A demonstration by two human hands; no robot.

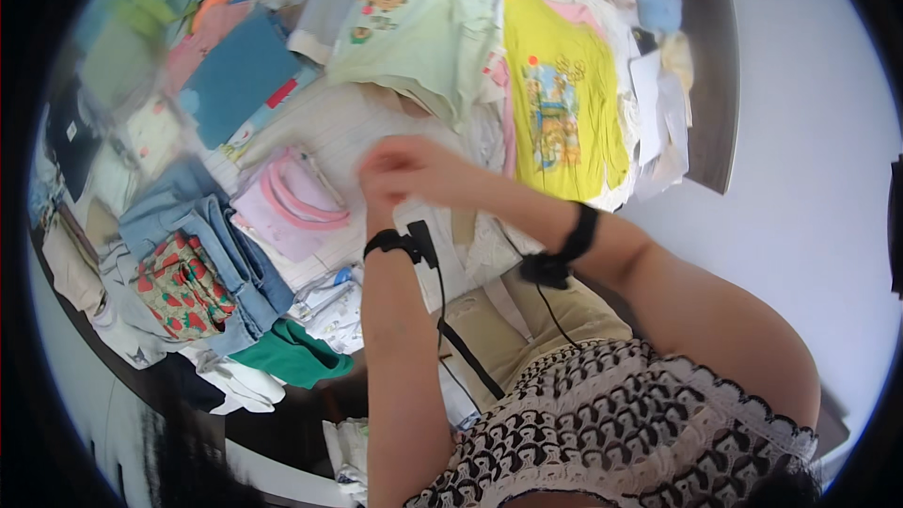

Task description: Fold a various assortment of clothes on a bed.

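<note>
My left hand (377, 190) and my right hand (420, 167) meet in mid-view, the right reaching across the left. Motion smears the fingers of both, so I cannot make out whether anything is between them. Just left of them lies a folded lilac garment (293, 202) with pink trim. Beyond the hands a pale green shirt (414, 42) with a cartoon print is spread out. A yellow-green long-sleeved top (567, 99) with a colourful print lies to their right. Black straps with small black devices are around both my forearms.
Piles of clothes surround my hands: blue jeans (179, 207), strawberry-print fabric (185, 288), a green garment (293, 355) and a teal folded piece (232, 75). Clear plastic packaging (666, 136) lies at the right edge. Black cables (555, 318) hang from my arm straps.
</note>
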